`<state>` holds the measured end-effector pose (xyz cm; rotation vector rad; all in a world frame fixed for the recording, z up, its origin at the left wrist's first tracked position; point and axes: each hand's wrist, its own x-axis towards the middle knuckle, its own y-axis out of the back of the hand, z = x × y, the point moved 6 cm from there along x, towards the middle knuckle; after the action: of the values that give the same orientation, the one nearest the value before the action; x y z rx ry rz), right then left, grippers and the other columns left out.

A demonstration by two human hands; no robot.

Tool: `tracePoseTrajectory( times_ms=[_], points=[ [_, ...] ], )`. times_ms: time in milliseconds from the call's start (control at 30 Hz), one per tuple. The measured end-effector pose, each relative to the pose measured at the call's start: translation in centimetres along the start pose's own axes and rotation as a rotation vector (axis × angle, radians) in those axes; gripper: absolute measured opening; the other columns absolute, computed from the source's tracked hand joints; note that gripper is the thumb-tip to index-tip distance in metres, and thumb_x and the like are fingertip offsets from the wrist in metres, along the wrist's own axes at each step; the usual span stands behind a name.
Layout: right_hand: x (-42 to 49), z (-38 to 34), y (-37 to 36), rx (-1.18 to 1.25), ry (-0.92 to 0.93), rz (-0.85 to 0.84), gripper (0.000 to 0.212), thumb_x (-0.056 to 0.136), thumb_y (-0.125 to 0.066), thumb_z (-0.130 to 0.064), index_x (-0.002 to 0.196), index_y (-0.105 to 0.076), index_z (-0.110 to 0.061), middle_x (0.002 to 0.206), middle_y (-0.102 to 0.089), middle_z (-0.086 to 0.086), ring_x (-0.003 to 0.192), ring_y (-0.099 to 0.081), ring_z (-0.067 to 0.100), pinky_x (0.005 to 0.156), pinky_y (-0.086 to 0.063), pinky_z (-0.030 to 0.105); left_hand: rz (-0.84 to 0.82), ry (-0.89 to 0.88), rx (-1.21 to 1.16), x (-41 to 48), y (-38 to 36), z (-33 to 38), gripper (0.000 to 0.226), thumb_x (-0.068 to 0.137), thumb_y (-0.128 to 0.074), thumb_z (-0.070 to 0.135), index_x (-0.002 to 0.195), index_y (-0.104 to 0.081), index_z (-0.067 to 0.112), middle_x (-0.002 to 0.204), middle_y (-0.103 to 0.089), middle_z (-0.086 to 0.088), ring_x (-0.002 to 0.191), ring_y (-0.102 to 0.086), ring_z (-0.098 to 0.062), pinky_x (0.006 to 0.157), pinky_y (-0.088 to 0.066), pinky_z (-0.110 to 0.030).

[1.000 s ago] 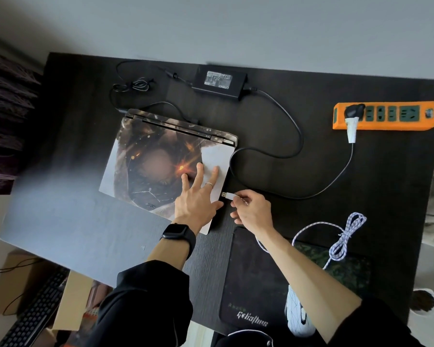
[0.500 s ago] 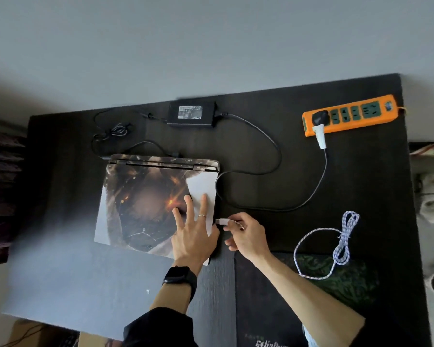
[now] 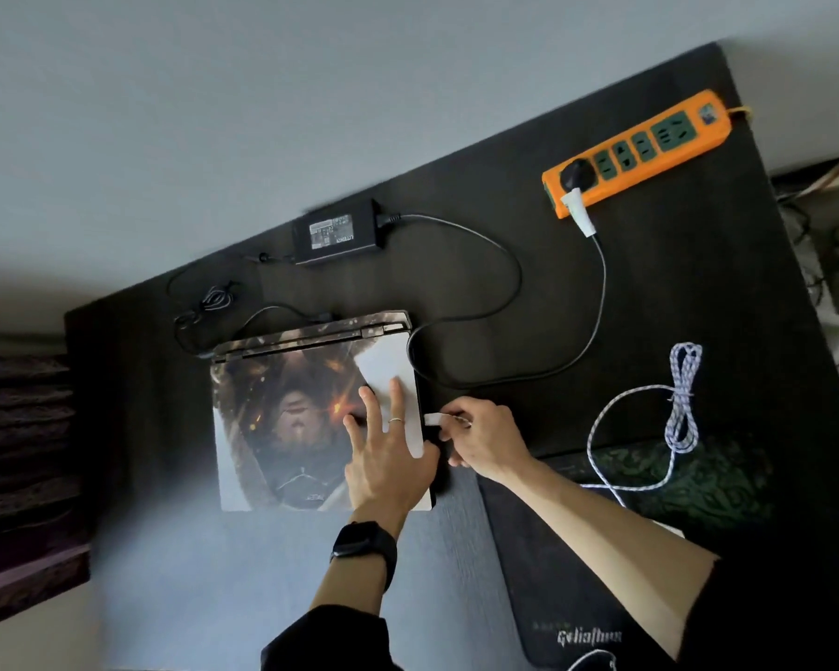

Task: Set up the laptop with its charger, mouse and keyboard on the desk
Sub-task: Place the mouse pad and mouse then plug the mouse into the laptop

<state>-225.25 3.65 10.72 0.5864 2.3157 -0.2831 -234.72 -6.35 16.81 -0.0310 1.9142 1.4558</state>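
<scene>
A closed laptop (image 3: 282, 428) with a printed picture on its lid lies on the dark desk (image 3: 577, 293). My left hand (image 3: 383, 443) rests flat on the lid's right part, fingers spread. My right hand (image 3: 480, 438) pinches a white USB plug (image 3: 432, 418) right at the laptop's right edge. Its white braided cable (image 3: 669, 404) loops over the desk to the right. The black charger brick (image 3: 337, 234) sits behind the laptop, with its cord plugged into the orange power strip (image 3: 650, 147). No mouse or keyboard shows.
A black mouse pad (image 3: 553, 573) lies under my right forearm at the desk's front right. The charger's thin cable (image 3: 204, 302) coils at the back left of the laptop. A grey wall stands behind the desk. Clutter sits beyond the desk's right edge.
My right hand has brought the USB plug leftwards until it meets the laptop's right edge. The left hand stays on the lid. The camera has tilted, so the desk appears rotated.
</scene>
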Motion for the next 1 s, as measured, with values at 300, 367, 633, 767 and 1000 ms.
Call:
tracePoseTrajectory(
  times_ms=[300,367,633,767,1000],
  points=[
    [0.2,-0.1,0.0,-0.017,0.012,-0.004,0.013,0.098,-0.060,-0.020,0.102,-0.072,-0.016,0.080,-0.075,0.001,0.042,-0.063,0.012,0.042,-0.049,0.022,-0.134,-0.082,0.054,-0.2,0.0,-0.5,0.118,0.073,-0.061,0.068,0.149,0.025,0.042,0.162,0.020,-0.001,0.147,0.001,-0.043,0.097,-0.048,-0.051],
    [-0.1,0.0,0.1,-0.033,0.005,0.032,0.012,0.097,-0.061,-0.021,0.099,-0.073,-0.018,0.078,-0.075,-0.002,0.045,-0.065,0.015,0.047,-0.054,0.028,-0.197,-0.112,0.050,-0.9,-0.1,-0.5,0.135,0.065,-0.069,0.070,0.145,0.035,0.040,0.160,0.030,-0.004,0.147,0.014,-0.046,0.109,-0.037,-0.055],
    [-0.7,-0.2,0.0,0.076,0.009,0.168,0.010,0.094,-0.066,-0.022,0.101,-0.074,-0.019,0.079,-0.078,-0.003,0.048,-0.067,0.019,0.051,-0.052,0.026,-0.105,-0.229,0.212,-1.2,-0.3,-1.5,0.148,0.055,-0.073,0.078,0.146,0.035,0.030,0.158,0.029,-0.019,0.145,0.009,-0.054,0.117,-0.013,-0.063],
    [0.1,-0.9,-0.4,0.169,-0.009,0.225,0.011,0.096,-0.066,-0.024,0.105,-0.072,-0.022,0.086,-0.078,-0.002,0.058,-0.073,0.024,0.052,-0.050,0.028,-0.070,-0.263,0.161,-0.2,0.3,-1.3,0.144,0.057,-0.074,0.075,0.151,0.026,0.028,0.159,0.025,-0.022,0.143,0.008,-0.058,0.116,-0.015,-0.064],
    [-3.3,-0.3,-0.3,-0.060,0.094,0.470,0.018,0.095,-0.066,-0.023,0.113,-0.067,-0.022,0.102,-0.074,-0.002,0.084,-0.074,0.012,0.077,-0.052,0.024,0.034,-0.364,0.058,-2.0,-2.8,-5.2,0.116,0.076,-0.063,0.072,0.154,0.013,0.033,0.163,0.022,-0.007,0.148,0.014,-0.043,0.114,-0.017,-0.066]
  ],
)
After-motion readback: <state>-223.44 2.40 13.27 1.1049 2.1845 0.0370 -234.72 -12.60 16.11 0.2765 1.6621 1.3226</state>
